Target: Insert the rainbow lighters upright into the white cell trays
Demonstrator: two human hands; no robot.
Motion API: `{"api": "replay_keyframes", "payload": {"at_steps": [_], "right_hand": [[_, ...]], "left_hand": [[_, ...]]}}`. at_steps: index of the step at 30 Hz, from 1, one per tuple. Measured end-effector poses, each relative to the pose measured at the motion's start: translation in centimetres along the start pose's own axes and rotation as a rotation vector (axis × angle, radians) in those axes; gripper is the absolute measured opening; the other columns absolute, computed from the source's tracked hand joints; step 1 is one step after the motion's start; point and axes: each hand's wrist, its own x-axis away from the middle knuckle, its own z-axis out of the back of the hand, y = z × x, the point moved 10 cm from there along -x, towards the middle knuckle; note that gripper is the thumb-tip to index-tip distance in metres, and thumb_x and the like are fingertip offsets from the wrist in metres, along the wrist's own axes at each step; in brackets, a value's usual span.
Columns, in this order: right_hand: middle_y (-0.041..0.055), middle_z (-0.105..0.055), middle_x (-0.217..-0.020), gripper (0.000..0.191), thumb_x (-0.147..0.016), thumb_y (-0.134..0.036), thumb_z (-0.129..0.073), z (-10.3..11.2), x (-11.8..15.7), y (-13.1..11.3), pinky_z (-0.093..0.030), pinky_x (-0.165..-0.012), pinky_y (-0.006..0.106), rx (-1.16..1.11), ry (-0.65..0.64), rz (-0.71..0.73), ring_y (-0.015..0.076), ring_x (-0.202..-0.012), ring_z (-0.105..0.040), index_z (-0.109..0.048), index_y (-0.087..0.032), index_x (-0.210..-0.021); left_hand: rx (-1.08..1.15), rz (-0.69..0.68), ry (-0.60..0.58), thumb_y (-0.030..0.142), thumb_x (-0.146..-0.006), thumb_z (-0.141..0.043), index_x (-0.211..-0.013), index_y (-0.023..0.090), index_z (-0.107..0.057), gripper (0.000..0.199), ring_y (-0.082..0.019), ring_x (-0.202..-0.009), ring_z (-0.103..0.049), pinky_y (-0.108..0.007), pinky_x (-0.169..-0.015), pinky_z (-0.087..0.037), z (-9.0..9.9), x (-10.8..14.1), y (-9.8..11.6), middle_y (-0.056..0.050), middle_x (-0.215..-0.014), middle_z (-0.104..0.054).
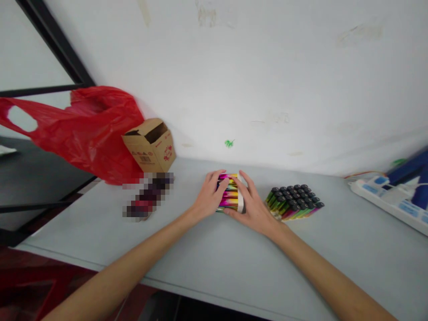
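A bundle of shiny tubes (230, 195), striped pink, yellow and purple, lies on its side on the grey table between my hands. My left hand (210, 195) curls round its left end, the fingers over the top. From the right, my right hand (253, 206) clasps the other end, where a white edge shows. The ends under my palms are hidden. Just right of my right hand stands a packed block of similar tubes (294, 200) with black tops and green and pink sides. The exact kind of tube is too small to tell.
An open cardboard box (152, 149) stands at the back left against a red plastic bag (90, 133). A blurred-out dark item (149, 196) lies before it. At the right edge is a white power strip (388, 200) with plugs. A white wall (267, 80) rises behind the table (214, 258).
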Motion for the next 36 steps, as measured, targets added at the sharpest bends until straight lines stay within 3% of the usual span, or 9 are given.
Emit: {"api": "replay_keyframes", "payload": {"at_steps": [4, 8, 14, 22, 36], "right_hand": [[0.016, 0.001, -0.174, 0.101, -0.089, -0.047, -0.076, -0.7, 0.3, 0.7, -0.034, -0.125, 0.054, -0.071, -0.065, -0.072, 0.0343, -0.161, -0.015, -0.015, -0.03, -0.167], [0.0158, -0.002, -0.174, 0.107, -0.087, -0.052, -0.078, -1.1, 0.2, 1.0, -0.032, -0.125, 0.056, -0.124, -0.116, -0.086, 0.034, -0.162, -0.011, -0.011, -0.032, -0.167], [0.0132, -0.017, -0.173, 0.108, -0.086, -0.054, -0.078, -0.7, 0.1, 1.2, -0.027, -0.127, 0.056, -0.148, -0.065, -0.066, 0.0319, -0.162, -0.007, -0.011, -0.032, -0.167], [0.0162, -0.035, -0.156, 0.099, -0.076, -0.057, -0.085, -0.3, -0.4, 1.6, -0.037, -0.122, 0.055, -0.149, -0.012, -0.111, 0.0358, -0.15, -0.037, -0.038, -0.031, -0.159], [0.0144, -0.037, -0.149, 0.087, -0.077, -0.057, -0.085, 0.7, -0.5, -0.2, -0.04, -0.121, 0.054, -0.086, 0.065, -0.005, 0.0359, -0.147, -0.041, -0.05, -0.03, -0.152]], "left_hand": [[0.132, 0.063, -0.056, 0.035, -0.098, -0.052, -0.136, 0.02, -0.058, 0.041, -0.025, -0.13, -0.059, -0.042, -0.118, -0.04, -0.8, 0.1, -1.5, -0.01, -0.14, -0.064], [0.247, 0.075, -0.024, 0.031, -0.094, -0.056, -0.135, 0.019, -0.06, 0.043, -0.027, -0.128, -0.061, -0.043, -0.117, -0.042, -0.7, 0.2, -2.3, -0.01, -0.14, -0.066], [0.336, 0.063, -0.021, 0.033, -0.093, -0.058, -0.13, 0.02, -0.064, 0.04, -0.026, -0.122, -0.064, -0.041, -0.112, -0.046, -0.7, -0.2, -2.8, -0.008, -0.133, -0.069], [0.471, 0.092, 0.038, 0.034, -0.094, -0.057, -0.119, 0.022, -0.07, 0.031, -0.026, -0.124, -0.062, -0.039, -0.113, -0.044, -0.4, -0.2, -3.4, -0.005, -0.127, -0.071], [0.633, 0.081, -0.073, 0.037, -0.085, -0.065, -0.116, 0.019, -0.072, 0.036, -0.032, -0.127, -0.061, -0.043, -0.111, -0.046, -0.6, -0.7, -2.7, -0.008, -0.126, -0.072]]}}
